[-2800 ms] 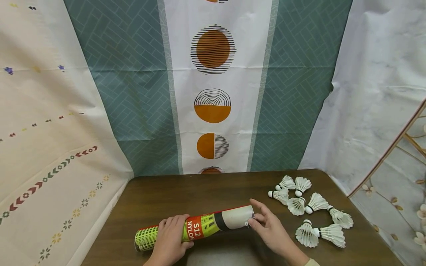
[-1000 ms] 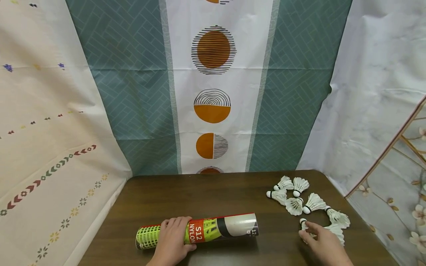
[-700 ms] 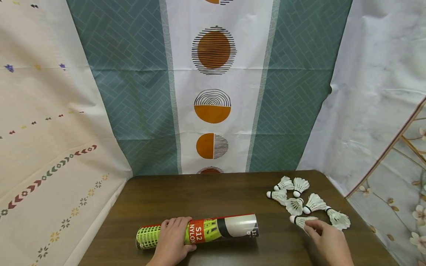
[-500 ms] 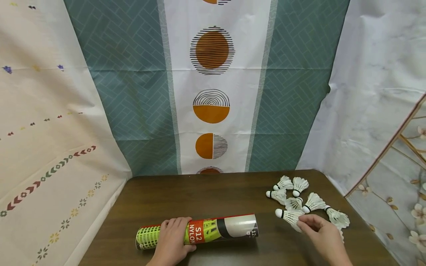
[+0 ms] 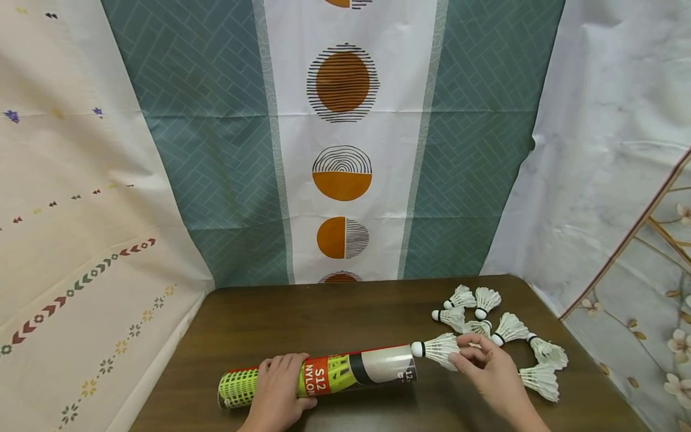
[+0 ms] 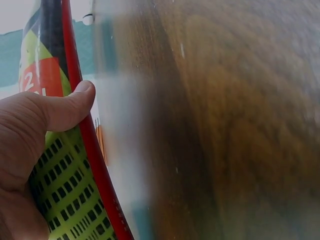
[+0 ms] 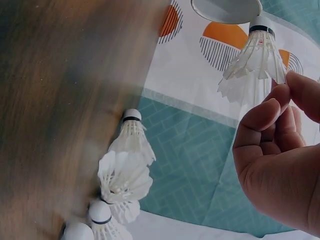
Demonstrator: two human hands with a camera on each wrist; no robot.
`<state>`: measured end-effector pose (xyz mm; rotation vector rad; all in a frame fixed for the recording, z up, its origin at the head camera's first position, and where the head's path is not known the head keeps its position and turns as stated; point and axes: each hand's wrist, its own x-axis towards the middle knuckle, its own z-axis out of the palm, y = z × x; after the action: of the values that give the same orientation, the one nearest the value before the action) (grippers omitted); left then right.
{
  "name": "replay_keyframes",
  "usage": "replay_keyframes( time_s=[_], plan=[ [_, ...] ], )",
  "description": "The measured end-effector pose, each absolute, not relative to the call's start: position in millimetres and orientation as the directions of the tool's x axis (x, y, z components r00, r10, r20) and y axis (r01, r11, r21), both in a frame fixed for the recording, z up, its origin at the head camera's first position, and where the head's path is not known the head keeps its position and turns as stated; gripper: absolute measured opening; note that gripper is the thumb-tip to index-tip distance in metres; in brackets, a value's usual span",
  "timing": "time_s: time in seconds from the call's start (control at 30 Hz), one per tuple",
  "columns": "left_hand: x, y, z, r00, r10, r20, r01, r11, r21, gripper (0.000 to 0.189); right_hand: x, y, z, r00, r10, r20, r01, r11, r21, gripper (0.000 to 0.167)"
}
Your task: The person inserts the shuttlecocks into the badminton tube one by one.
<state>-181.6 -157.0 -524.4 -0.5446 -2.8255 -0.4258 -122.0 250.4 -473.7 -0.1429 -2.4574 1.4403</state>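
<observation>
My left hand [image 5: 278, 390] grips a shuttlecock tube [image 5: 372, 365] printed "S12 NYLON", lying slantwise on the table. In the left wrist view the thumb [image 6: 72, 106] presses along the tube's red edge. Between thumb and fingertips, my right hand [image 5: 493, 372] pinches a white shuttlecock [image 5: 441, 350] by its feather skirt. Its cork points left, right at the tube's right-hand end. The right wrist view shows the cork of this shuttlecock [image 7: 255, 60] beside the tube's round end [image 7: 227, 11]; whether they touch I cannot tell.
Several loose shuttlecocks lie on the right of the dark wooden table [image 5: 324, 312], among them one [image 5: 541, 381] just beyond my right hand and one [image 5: 487, 302] near the back edge. Patterned cloth [image 5: 345, 252] hangs behind the table.
My right hand left the tube's end, picked a shuttlecock from the near pair on the right, and carried it left to the tube. My left hand has kept its grip on the tube.
</observation>
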Motion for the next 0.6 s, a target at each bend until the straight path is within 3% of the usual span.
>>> replay_keyframes(
  time_s=[0.1,0.37,0.6],
  plan=[
    [-181.2,-159.0,-525.5,-0.902,0.313,0.298,0.387,0.892,0.233,0.088,-122.4,248.0,-471.6,-0.958,0.222,0.182,-0.051,0.492,-0.869,0.036],
    [-181.2,-158.3,-523.4,-0.902,0.295,0.316,0.375,0.897,0.233,0.088,-122.2,246.7,-478.7,-0.939,0.190,0.288,-0.163,0.491,-0.856,0.040],
    [-181.2,-157.2,-521.9,-0.902,0.293,0.318,0.377,0.893,0.246,0.088,-123.3,241.8,-478.4,-0.977,0.117,0.177,-0.109,0.438,-0.892,0.045]
  ],
)
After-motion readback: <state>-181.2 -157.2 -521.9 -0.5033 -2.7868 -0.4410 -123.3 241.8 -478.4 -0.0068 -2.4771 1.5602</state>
